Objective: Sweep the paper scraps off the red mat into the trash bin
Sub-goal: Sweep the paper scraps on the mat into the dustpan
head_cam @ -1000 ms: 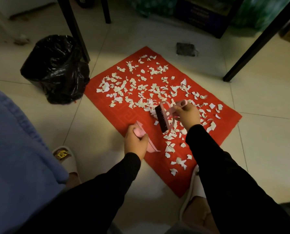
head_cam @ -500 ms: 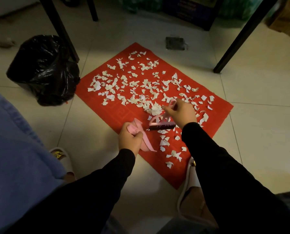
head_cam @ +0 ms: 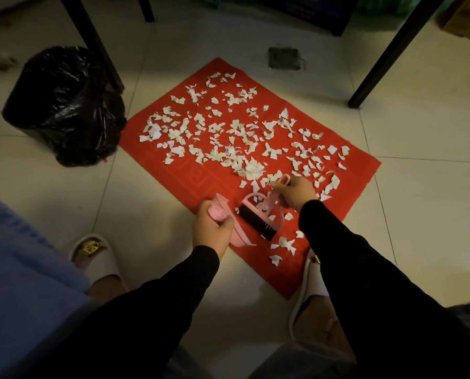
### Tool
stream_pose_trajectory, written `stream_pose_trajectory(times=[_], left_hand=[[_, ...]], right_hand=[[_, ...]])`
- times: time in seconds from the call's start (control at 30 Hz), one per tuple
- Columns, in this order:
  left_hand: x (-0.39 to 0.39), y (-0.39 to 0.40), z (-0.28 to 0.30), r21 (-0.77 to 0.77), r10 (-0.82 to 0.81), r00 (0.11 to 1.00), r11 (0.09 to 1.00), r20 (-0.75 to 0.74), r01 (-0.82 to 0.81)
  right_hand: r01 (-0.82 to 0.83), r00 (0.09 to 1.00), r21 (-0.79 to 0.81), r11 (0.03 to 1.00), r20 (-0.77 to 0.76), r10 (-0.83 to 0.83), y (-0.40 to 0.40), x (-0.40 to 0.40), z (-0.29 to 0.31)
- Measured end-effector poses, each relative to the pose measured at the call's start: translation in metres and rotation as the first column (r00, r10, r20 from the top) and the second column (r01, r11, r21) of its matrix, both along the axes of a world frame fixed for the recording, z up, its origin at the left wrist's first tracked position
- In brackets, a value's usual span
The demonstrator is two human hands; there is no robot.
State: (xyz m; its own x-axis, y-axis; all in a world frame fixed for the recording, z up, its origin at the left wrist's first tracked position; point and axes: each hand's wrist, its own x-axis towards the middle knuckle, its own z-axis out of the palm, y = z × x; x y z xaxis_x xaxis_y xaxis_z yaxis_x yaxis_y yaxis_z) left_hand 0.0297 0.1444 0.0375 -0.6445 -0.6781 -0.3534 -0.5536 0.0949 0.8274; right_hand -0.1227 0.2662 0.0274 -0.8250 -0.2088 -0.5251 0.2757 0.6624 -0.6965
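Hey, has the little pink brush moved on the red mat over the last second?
Yes. The pink brush has swung toward the mat's near edge, and its black bristles now lie right beside the pink dustpan.

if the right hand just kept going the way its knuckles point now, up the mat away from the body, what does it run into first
Most likely the dense clump of paper scraps just beyond the right hand, which grips the pink brush. Past that, more scraps lie on the red mat. Height is unclear from one view, so the hand may pass above them.
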Motion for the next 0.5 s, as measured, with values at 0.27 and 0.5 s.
stream_pose_trajectory(times=[0.27,0.5], left_hand=[[0.001,0.000,0.003,0.022,-0.010,1.000,1.000,-0.014,0.011],[0.000,-0.001,0.000,0.033,-0.007,1.000,0.999,-0.009,0.008]], right_hand=[[0.017,0.999,-0.033,0.999,-0.043,-0.018,0.006,0.002,-0.009],[0.125,0.979,-0.159,0.979,-0.141,-0.148,0.003,-0.006,0.003]])
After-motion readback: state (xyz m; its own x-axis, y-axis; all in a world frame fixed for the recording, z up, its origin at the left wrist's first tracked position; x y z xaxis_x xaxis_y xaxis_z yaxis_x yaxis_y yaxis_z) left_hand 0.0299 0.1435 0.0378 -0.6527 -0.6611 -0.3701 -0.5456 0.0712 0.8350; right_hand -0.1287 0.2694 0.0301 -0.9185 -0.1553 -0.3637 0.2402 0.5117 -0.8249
